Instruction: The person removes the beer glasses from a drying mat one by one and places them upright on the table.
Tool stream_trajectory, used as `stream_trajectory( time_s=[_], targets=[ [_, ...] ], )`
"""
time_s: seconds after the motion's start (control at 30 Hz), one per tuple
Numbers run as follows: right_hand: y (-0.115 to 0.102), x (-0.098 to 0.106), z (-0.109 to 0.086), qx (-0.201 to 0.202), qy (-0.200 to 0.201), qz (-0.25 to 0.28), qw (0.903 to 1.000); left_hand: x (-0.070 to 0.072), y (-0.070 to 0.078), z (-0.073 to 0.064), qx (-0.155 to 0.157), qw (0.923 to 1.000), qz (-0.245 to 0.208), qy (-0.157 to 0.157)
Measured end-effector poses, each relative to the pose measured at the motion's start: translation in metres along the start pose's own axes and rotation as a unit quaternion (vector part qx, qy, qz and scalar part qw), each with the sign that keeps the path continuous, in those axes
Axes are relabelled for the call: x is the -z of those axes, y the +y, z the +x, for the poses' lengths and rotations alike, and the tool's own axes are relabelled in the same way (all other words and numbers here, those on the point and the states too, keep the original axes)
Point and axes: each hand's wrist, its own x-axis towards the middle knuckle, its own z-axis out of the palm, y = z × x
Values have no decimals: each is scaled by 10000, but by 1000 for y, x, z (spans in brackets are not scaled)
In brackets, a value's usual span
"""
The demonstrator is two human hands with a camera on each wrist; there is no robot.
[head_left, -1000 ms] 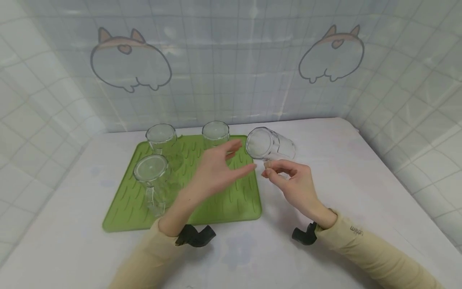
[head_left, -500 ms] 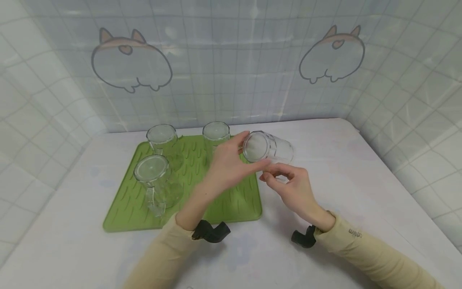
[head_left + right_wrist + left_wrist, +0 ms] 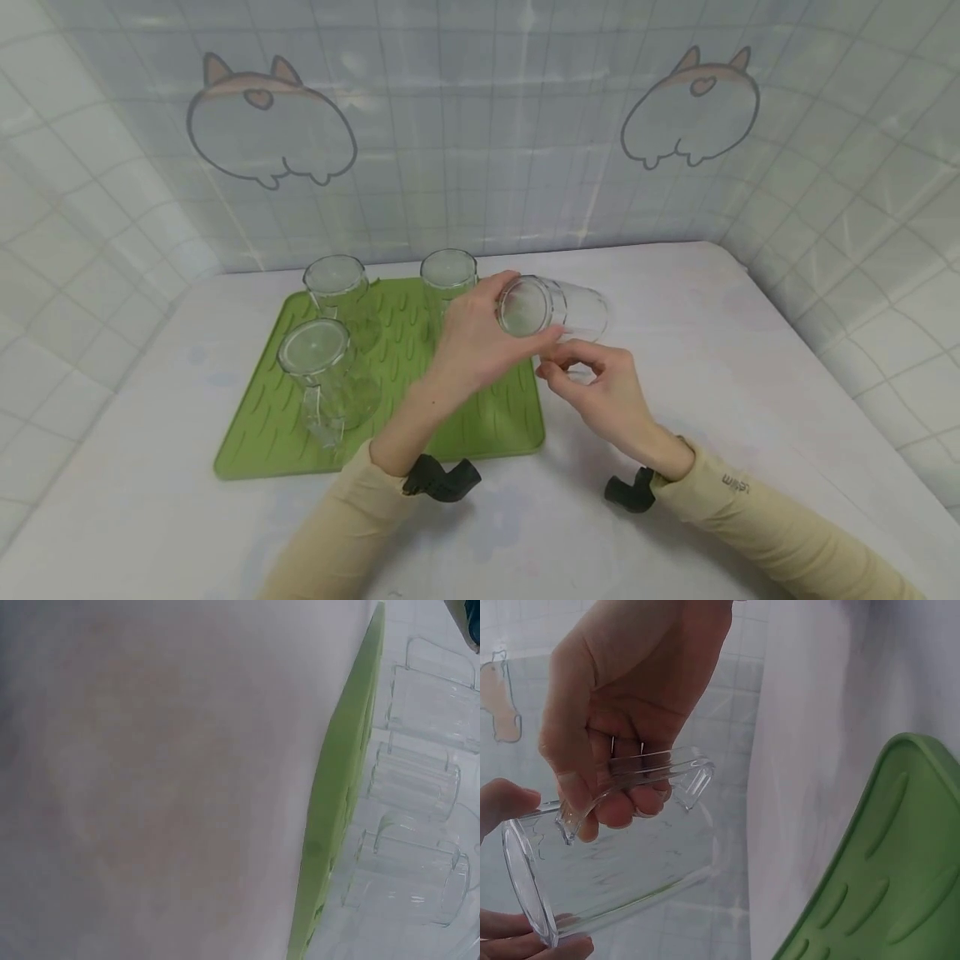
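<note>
A clear glass mug (image 3: 581, 310) lies on its side in the air by the mat's back right corner, its base turned left. My right hand (image 3: 603, 396) grips its handle, as the left wrist view shows with the handle (image 3: 652, 771) inside the curled fingers. Around the base end, my left hand (image 3: 480, 337) holds the mug between thumb and fingers. Left of the hands, three more glass mugs stand upside down on a green drying mat (image 3: 465, 433): a front left mug (image 3: 318, 354), a back left mug (image 3: 337, 283) and a back mug (image 3: 448, 273), partly covered by my left hand.
A white patterned cloth (image 3: 720, 358) covers the table under the mat. Behind it hangs a tiled-pattern curtain (image 3: 480, 150) with cartoon animal drawings, and similar grid-patterned walls (image 3: 885, 208) close both sides.
My left hand has moved right and taken hold of the mug's base end. The mug has shifted slightly left and down, with my right hand still on its handle.
</note>
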Motion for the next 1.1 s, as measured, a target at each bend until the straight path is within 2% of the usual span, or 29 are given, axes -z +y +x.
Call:
stream_trajectory(
  time_s=[0.43, 0.63, 0.83, 1.0, 1.1],
  targets=[
    [2, 0, 0, 142, -121, 105, 9998, 1, -6, 3, -200, 9997, -91, 139],
    [5, -1, 3, 332, -186, 418, 9984, 5, -6, 3, -118, 9997, -120, 189],
    [5, -1, 4, 461, -195, 696, 9963, 9, -8, 4, -183, 9994, -79, 266],
    [4, 0, 5, 581, -52, 826, 9949, 12, -10, 5, -226, 9990, -128, 353],
    [4, 1, 6, 695, 194, 850, 9938, 13, -11, 6, -325, 9985, -162, 419]
  ],
)
